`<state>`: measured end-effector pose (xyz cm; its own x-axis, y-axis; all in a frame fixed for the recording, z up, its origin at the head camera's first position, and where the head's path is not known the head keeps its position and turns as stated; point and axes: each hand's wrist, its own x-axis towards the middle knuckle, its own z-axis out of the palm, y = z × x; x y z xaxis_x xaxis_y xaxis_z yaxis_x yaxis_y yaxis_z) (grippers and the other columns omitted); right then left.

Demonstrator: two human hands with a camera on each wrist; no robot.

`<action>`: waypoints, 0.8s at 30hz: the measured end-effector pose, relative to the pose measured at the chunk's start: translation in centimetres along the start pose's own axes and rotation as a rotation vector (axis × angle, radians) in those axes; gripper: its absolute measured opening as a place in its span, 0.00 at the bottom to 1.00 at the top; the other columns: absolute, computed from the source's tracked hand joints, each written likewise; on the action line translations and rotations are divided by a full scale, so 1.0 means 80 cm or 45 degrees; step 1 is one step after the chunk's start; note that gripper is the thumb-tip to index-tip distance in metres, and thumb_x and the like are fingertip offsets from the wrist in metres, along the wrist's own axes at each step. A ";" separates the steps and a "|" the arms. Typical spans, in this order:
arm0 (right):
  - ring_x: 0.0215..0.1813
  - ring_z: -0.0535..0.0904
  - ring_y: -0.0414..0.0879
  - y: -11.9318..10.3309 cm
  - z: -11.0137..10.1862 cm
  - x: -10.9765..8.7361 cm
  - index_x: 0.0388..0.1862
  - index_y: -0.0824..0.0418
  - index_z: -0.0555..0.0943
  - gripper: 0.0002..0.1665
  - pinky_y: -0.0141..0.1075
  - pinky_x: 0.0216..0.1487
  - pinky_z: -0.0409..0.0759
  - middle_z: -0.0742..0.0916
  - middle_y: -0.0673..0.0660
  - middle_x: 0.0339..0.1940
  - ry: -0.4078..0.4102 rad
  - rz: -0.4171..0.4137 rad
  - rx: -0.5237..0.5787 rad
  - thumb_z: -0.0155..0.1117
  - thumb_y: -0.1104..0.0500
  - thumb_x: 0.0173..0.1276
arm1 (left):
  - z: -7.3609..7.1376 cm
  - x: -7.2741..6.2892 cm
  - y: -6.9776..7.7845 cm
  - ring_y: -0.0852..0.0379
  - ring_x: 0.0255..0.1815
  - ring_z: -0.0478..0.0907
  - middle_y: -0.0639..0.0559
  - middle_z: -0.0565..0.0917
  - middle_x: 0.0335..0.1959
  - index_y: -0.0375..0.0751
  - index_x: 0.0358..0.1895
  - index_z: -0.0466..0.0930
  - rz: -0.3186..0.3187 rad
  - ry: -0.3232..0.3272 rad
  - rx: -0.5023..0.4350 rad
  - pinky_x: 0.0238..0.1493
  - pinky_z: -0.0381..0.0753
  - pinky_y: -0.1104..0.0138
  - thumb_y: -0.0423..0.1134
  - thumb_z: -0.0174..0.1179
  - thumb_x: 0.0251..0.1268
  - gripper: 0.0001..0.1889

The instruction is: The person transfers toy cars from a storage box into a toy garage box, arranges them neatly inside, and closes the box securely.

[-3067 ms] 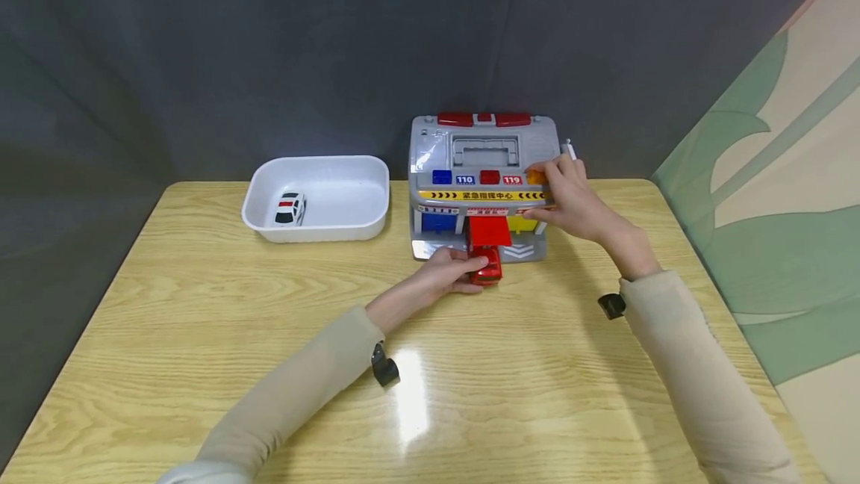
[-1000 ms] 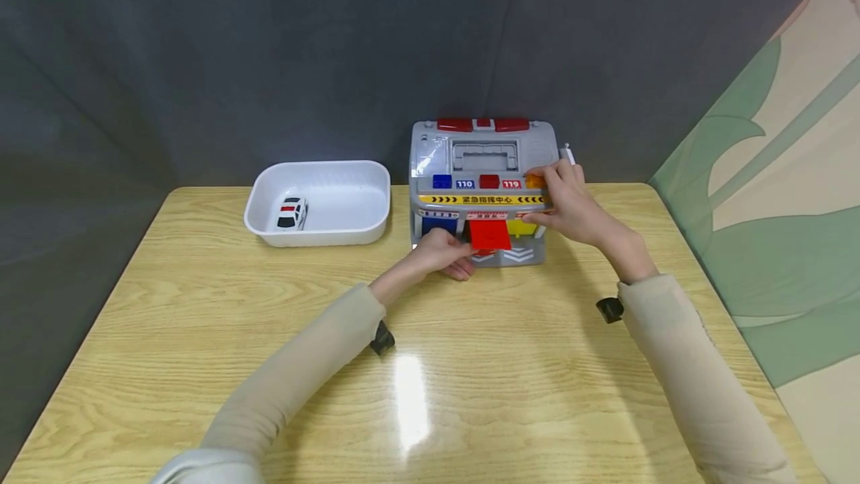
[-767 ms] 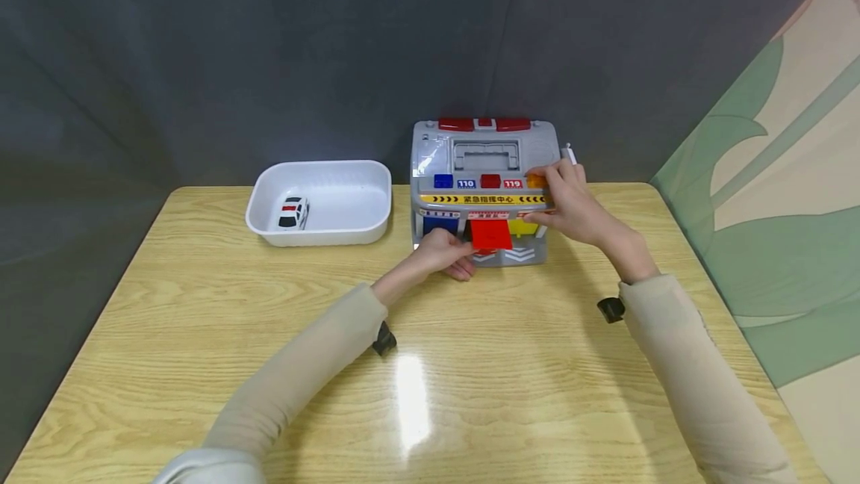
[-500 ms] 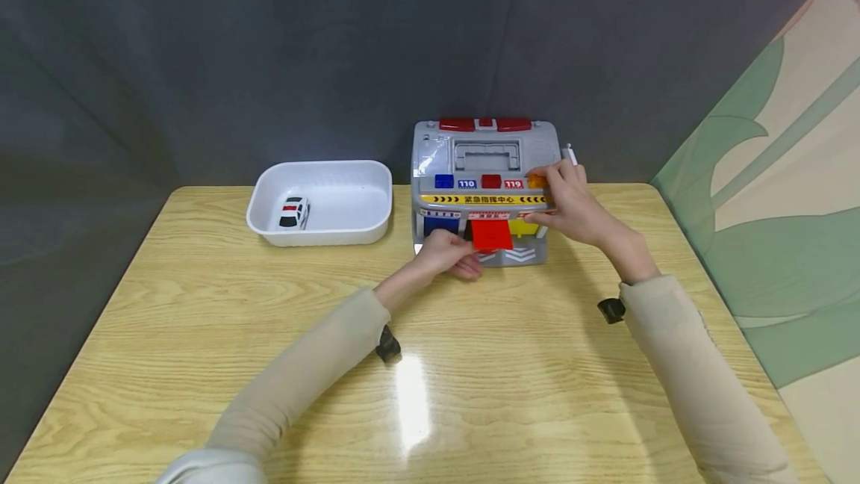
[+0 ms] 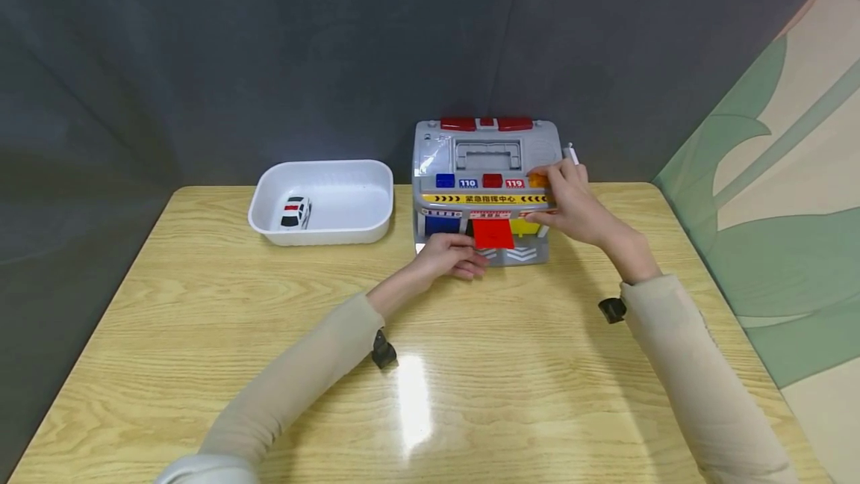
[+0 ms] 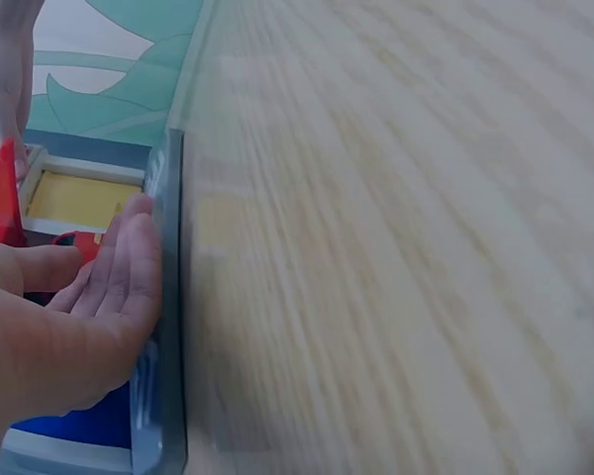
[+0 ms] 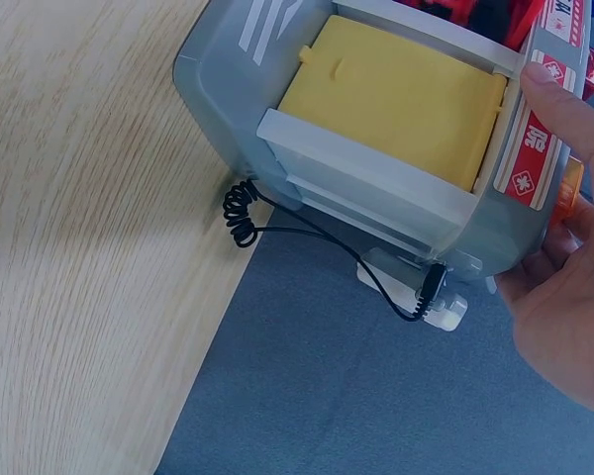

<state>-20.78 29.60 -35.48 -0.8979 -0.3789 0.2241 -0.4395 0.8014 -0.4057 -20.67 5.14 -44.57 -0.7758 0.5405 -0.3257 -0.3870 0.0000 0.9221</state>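
1. Fingers of the left hand point(image 5: 452, 256) lie straight and loose, holding nothing, touching the front ramp of the toy garage point(image 5: 487, 170) beside its red door point(image 5: 493, 234).
2. Right hand point(image 5: 571, 200) grips the garage's right end, thumb on the front strip.
3. Garage stands at the table's point(image 5: 201, 305) far edge.

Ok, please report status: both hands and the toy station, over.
Left hand open, fingers at the toy station front, by the raised red door. Right hand grips the station's right end. Nothing in the way.
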 end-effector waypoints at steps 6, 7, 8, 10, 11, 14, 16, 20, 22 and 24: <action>0.57 0.53 0.62 0.000 0.001 0.000 0.61 0.74 0.65 0.41 0.50 0.49 0.58 0.67 0.68 0.51 -0.012 0.018 -0.001 0.76 0.64 0.54 | -0.002 0.001 -0.003 0.41 0.46 0.83 0.33 0.82 0.49 0.27 0.62 0.67 -0.006 -0.023 0.037 0.42 0.84 0.61 0.25 0.46 0.73 0.17; 0.57 0.53 0.63 0.000 0.001 0.000 0.61 0.74 0.65 0.41 0.50 0.49 0.58 0.67 0.68 0.51 -0.011 0.017 -0.001 0.76 0.64 0.54 | -0.002 0.001 -0.003 0.41 0.46 0.83 0.33 0.82 0.49 0.28 0.63 0.66 -0.008 -0.027 0.035 0.43 0.83 0.61 0.25 0.46 0.73 0.18; 0.56 0.53 0.63 0.000 0.001 0.000 0.61 0.74 0.65 0.40 0.50 0.49 0.58 0.67 0.68 0.51 -0.009 0.015 -0.002 0.76 0.64 0.54 | -0.002 0.001 -0.003 0.41 0.47 0.83 0.33 0.82 0.50 0.28 0.64 0.65 -0.011 -0.030 0.033 0.43 0.83 0.60 0.25 0.46 0.73 0.19; 0.56 0.54 0.63 0.000 0.001 0.001 0.61 0.74 0.66 0.40 0.50 0.49 0.57 0.67 0.68 0.50 -0.009 0.013 -0.003 0.76 0.64 0.54 | -0.001 0.002 -0.004 0.41 0.46 0.83 0.33 0.82 0.50 0.29 0.66 0.63 -0.013 -0.034 0.029 0.44 0.83 0.59 0.25 0.45 0.73 0.20; 0.56 0.54 0.62 0.000 0.001 0.001 0.61 0.73 0.66 0.40 0.50 0.49 0.57 0.66 0.68 0.51 -0.009 0.013 -0.002 0.76 0.64 0.54 | 0.000 0.002 -0.004 0.42 0.46 0.83 0.33 0.82 0.50 0.30 0.67 0.63 -0.013 -0.035 0.029 0.45 0.83 0.59 0.24 0.45 0.73 0.21; 0.56 0.53 0.62 0.000 0.002 0.001 0.61 0.73 0.65 0.40 0.50 0.49 0.58 0.66 0.68 0.51 -0.008 0.010 0.000 0.76 0.64 0.54 | 0.001 0.002 -0.004 0.42 0.46 0.83 0.34 0.82 0.50 0.31 0.68 0.61 -0.015 -0.034 0.034 0.45 0.83 0.58 0.24 0.45 0.73 0.22; 0.56 0.53 0.62 0.000 0.002 0.001 0.61 0.73 0.65 0.41 0.50 0.49 0.58 0.66 0.68 0.51 -0.003 0.007 0.001 0.76 0.64 0.54 | 0.002 0.002 -0.004 0.43 0.46 0.83 0.34 0.82 0.50 0.32 0.68 0.61 -0.020 -0.029 0.038 0.45 0.83 0.58 0.25 0.45 0.73 0.22; 0.56 0.54 0.62 0.001 0.002 0.000 0.61 0.73 0.65 0.41 0.50 0.48 0.58 0.67 0.67 0.50 0.005 -0.002 -0.005 0.77 0.64 0.53 | 0.003 0.000 -0.003 0.43 0.48 0.82 0.35 0.82 0.51 0.33 0.68 0.60 -0.026 -0.020 0.053 0.45 0.83 0.59 0.25 0.45 0.73 0.22; 0.56 0.54 0.62 0.002 0.002 0.000 0.61 0.73 0.65 0.41 0.50 0.48 0.58 0.67 0.68 0.50 0.006 -0.006 -0.008 0.77 0.64 0.53 | 0.004 0.000 -0.003 0.42 0.48 0.82 0.35 0.82 0.51 0.33 0.68 0.61 -0.024 -0.016 0.056 0.45 0.83 0.59 0.26 0.45 0.73 0.22; 0.56 0.54 0.62 0.002 0.002 0.000 0.62 0.73 0.65 0.41 0.50 0.48 0.58 0.67 0.68 0.50 0.008 -0.009 -0.010 0.77 0.65 0.53 | 0.005 -0.001 -0.003 0.42 0.48 0.82 0.35 0.82 0.51 0.33 0.67 0.62 -0.020 -0.013 0.055 0.45 0.83 0.59 0.26 0.45 0.73 0.21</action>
<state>-20.86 29.66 -35.66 -0.8947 -0.3814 0.2324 -0.4453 0.8023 -0.3975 -20.37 5.43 -44.67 -0.7644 0.5489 -0.3382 -0.3773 0.0446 0.9250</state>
